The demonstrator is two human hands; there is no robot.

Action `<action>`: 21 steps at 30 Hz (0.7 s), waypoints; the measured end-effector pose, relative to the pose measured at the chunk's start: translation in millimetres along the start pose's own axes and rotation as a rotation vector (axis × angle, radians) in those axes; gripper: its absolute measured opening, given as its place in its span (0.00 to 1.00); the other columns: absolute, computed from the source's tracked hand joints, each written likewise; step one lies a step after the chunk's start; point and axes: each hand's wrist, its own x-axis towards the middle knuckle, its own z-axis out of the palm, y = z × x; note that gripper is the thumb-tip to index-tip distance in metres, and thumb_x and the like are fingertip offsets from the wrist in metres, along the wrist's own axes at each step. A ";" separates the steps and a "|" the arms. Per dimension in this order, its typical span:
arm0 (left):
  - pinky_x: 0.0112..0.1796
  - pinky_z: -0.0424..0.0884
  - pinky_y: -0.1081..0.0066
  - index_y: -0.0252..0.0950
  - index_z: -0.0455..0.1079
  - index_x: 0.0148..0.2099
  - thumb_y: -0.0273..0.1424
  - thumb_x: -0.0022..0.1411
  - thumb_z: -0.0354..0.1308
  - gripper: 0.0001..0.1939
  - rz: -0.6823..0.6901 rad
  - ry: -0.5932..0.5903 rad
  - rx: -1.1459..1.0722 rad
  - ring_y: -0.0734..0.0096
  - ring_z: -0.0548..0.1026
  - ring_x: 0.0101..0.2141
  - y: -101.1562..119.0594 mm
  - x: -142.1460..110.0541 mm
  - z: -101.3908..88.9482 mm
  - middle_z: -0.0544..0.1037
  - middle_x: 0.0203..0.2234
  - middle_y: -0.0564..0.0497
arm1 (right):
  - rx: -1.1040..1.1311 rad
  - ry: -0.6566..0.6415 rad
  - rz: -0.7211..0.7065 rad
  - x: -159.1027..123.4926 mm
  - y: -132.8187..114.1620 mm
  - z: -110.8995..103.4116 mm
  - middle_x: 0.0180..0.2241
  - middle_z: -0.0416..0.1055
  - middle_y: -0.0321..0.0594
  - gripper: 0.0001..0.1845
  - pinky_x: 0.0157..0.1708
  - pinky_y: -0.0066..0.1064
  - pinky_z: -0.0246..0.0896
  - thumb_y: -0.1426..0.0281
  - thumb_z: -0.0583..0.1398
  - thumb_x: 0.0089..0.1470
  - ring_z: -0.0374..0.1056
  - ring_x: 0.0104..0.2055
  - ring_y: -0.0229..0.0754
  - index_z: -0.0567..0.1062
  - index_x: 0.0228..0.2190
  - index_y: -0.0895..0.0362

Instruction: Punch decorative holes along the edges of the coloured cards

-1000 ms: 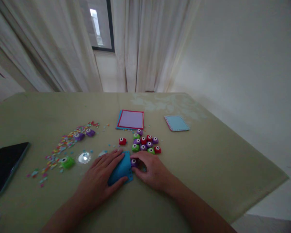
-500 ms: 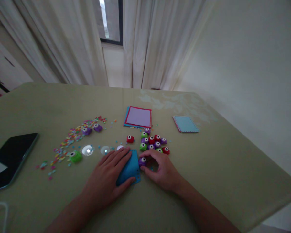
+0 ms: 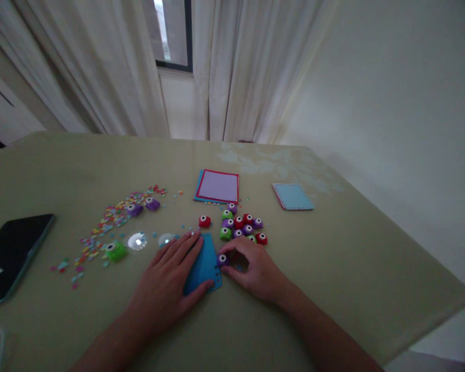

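Note:
My left hand point(image 3: 174, 268) lies flat with fingers stretched over a sheet of blue paper point(image 3: 202, 261), pressing it to the table. Small punched holes show along the paper's lower right edge. A small purple one-eyed craft punch point(image 3: 222, 259) sits at the right edge of that paper, pinched between the thumb and index finger of my right hand point(image 3: 253, 266). Just beyond my right hand stands a cluster of similar red, green and purple punches point(image 3: 238, 223). One red punch point(image 3: 204, 221) is apart, to their left.
Coloured confetti point(image 3: 110, 217) is strewn on the left, with two purple punches point(image 3: 143, 206) and a larger green punch point(image 3: 116, 251). Stacked paper squares point(image 3: 219, 186) lie behind; an edge-punched blue square point(image 3: 293, 197) is at right. A black tablet point(image 3: 19, 253) lies far left.
The view has shifted slightly. My left hand and the blue paper's upper part have moved a little to the left. My right hand still pinches the purple craft punch at the paper's edge.

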 end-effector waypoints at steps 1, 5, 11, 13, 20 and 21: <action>0.65 0.65 0.48 0.38 0.53 0.78 0.55 0.73 0.57 0.43 0.002 0.000 0.002 0.48 0.69 0.68 -0.2 0.1 0.0 0.66 0.73 0.43 | -0.003 -0.002 -0.007 0.0 -0.3 -0.4 0.45 0.80 0.41 0.17 0.49 0.36 0.69 0.78 0.71 0.56 0.75 0.47 0.46 0.80 0.46 0.54; 0.67 0.62 0.49 0.40 0.50 0.80 0.55 0.73 0.57 0.44 0.038 -0.025 -0.026 0.50 0.68 0.69 -0.5 0.7 -1.5 0.64 0.74 0.44 | 0.017 -0.019 -0.016 0.0 -1.3 -0.9 0.47 0.80 0.42 0.16 0.52 0.37 0.70 0.76 0.71 0.58 0.76 0.49 0.47 0.81 0.48 0.54; 0.68 0.60 0.50 0.41 0.48 0.81 0.56 0.73 0.56 0.45 0.047 -0.057 -0.050 0.51 0.67 0.70 0.8 0.3 -3.2 0.62 0.75 0.45 | 0.052 -0.014 -0.044 1.0 0.8 0.5 0.49 0.81 0.42 0.17 0.55 0.37 0.70 0.76 0.69 0.60 0.77 0.51 0.45 0.81 0.50 0.54; 0.68 0.60 0.50 0.40 0.48 0.80 0.55 0.73 0.56 0.45 0.049 -0.056 -0.044 0.51 0.67 0.70 1.2 0.1 -3.3 0.62 0.75 0.45 | 0.059 -0.026 -0.061 1.2 1.5 0.7 0.49 0.82 0.43 0.17 0.56 0.37 0.70 0.76 0.69 0.60 0.77 0.52 0.45 0.82 0.50 0.54; 0.69 0.60 0.50 0.42 0.47 0.81 0.55 0.73 0.56 0.45 0.037 -0.069 -0.054 0.51 0.66 0.70 1.2 0.1 -2.5 0.61 0.75 0.45 | 0.075 -0.038 -0.066 1.5 1.2 0.4 0.49 0.82 0.43 0.15 0.57 0.39 0.71 0.74 0.69 0.61 0.77 0.52 0.46 0.82 0.49 0.53; 0.69 0.60 0.50 0.42 0.48 0.81 0.56 0.73 0.56 0.45 0.037 -0.067 -0.057 0.51 0.66 0.70 1.2 0.2 -2.2 0.61 0.75 0.45 | 0.075 -0.038 -0.064 1.5 1.2 0.4 0.49 0.82 0.43 0.14 0.56 0.39 0.71 0.74 0.69 0.61 0.77 0.52 0.46 0.82 0.49 0.53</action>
